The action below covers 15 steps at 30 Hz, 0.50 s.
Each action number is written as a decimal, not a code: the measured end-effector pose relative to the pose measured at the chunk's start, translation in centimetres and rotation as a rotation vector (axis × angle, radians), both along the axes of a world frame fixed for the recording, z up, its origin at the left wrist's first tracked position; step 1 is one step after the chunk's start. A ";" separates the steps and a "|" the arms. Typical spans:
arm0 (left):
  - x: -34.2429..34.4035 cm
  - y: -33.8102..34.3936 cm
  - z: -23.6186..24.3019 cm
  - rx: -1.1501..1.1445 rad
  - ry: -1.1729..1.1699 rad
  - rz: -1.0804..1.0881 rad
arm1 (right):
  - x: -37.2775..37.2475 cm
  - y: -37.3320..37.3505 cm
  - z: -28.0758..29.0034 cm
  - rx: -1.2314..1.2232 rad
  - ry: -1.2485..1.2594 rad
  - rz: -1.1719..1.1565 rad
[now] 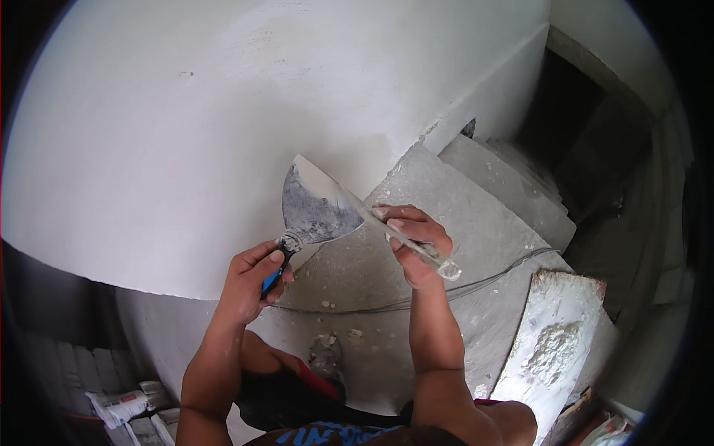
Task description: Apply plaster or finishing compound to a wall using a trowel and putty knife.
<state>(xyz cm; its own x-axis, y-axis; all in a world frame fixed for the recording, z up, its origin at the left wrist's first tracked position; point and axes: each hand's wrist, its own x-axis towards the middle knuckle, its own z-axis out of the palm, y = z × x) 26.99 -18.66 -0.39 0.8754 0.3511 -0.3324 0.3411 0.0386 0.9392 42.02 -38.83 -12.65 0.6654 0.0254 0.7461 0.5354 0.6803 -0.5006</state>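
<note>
My left hand [247, 276] is closed round the black and blue handle of a wide putty knife [316, 212]. Its broad grey blade points up and away from me, with a pale smear of filler along the upper edge. In my right hand [418, 236] is a second scraper [425, 255], seen nearly edge-on, its handle end crusted white. The far end of that tool meets the filler-coated edge of the left blade. Both tools are held in front of the white wall [186, 163], over a grey landing [401, 275].
Grey steps [513, 182] drop away at the right toward a dark opening. A thin cable [476, 285] crosses the landing. At the lower right lies a white-coated board [520, 357] bearing a mound of filler [556, 348]. A white bag [123, 405] lies at the lower left.
</note>
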 end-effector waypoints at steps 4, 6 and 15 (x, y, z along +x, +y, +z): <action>-1.3 0.3 0.6 -0.114 -0.004 0.054 | -0.7 -0.6 1.2 -0.174 -0.061 0.026; -1.9 0.4 0.8 -0.182 -0.063 0.016 | -0.4 -0.5 1.3 -0.262 -0.152 -0.025; -4.2 0.5 0.4 -0.240 -0.339 -0.127 | 0.9 0.7 -3.3 -0.471 0.164 0.010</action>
